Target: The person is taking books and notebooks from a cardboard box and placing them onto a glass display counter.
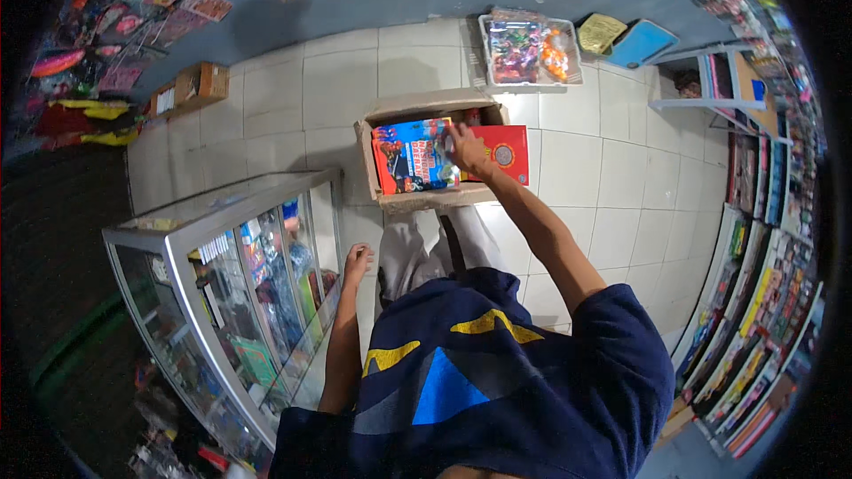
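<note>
On the tiled floor before me stands an open cardboard box (pixel 436 199). In its left part lies a stack of blue-and-red books (pixel 409 159) with printed covers. A red book (pixel 509 150) lies at the box's right end and juts past the rim. Reaching down into the box, my right hand (pixel 469 150) is over the right edge of the blue-and-red stack, beside the red book. Its fingers are blurred, and whether they grip anything is unclear. My left hand (pixel 359 261) hangs by my left thigh with loosely bent fingers, holding nothing, near a glass display case.
The metal-framed glass display case (pixel 233 219) stands close on my left. Against the far wall are a white plastic basket (pixel 572 76) of packaged goods and a small cardboard box (pixel 213 80). A blue plastic item (pixel 642 43) leans there. Stocked shelves (pixel 745 326) run along the right.
</note>
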Motion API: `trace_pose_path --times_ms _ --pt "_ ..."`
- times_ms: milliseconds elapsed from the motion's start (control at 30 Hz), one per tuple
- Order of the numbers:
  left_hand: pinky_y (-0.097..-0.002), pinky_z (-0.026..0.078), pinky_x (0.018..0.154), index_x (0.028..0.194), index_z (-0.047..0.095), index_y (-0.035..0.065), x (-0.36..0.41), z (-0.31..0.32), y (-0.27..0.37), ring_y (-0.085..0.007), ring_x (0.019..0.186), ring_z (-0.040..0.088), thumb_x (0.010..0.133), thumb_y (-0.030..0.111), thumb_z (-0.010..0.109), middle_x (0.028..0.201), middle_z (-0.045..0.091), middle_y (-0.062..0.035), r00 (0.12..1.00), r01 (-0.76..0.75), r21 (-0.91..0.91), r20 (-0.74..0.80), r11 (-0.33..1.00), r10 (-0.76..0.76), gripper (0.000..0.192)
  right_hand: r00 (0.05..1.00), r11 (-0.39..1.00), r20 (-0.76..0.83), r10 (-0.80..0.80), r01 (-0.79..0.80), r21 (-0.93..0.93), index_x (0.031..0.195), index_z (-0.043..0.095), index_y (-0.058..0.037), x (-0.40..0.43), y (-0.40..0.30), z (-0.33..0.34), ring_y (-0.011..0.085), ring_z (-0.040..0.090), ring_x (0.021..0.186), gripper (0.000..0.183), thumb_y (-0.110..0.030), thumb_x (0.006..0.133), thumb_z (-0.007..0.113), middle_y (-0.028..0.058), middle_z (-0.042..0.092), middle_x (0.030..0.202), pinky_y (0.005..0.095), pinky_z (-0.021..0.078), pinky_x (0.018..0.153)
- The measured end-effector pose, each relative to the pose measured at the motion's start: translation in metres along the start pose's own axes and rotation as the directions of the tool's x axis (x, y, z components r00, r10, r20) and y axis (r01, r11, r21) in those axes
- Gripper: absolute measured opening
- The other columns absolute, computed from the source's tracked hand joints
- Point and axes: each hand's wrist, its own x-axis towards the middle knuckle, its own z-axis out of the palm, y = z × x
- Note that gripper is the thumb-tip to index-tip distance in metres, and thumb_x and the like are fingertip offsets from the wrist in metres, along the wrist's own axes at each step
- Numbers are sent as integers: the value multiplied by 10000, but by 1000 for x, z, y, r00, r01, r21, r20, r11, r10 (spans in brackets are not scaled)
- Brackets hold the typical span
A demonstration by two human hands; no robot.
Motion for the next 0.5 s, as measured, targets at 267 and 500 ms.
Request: trace_pose_path --times_ms 267,500 --pt "-306 449 593 1038 482 103 -36 16 -39 -174 746 570 831 363 491 880 597 -76 991 133 4 -8 991 -133 332 994 994 60 91 -87 -66 1259 270 -139 6 0 11 304 433 1043 753 -290 634 660 125 386 1148 524 386 790" --pt "-322 450 617 1058 478 97 -37 22 -47 -187 760 571 834 340 486 893 598 -89 988 153 4 -26 988 -153 330 999 994 16 52 -50 -93 1123 356 -96 13 2 4 290 428 1026 642 -266 599 685 104 397 1063 479 410 792"
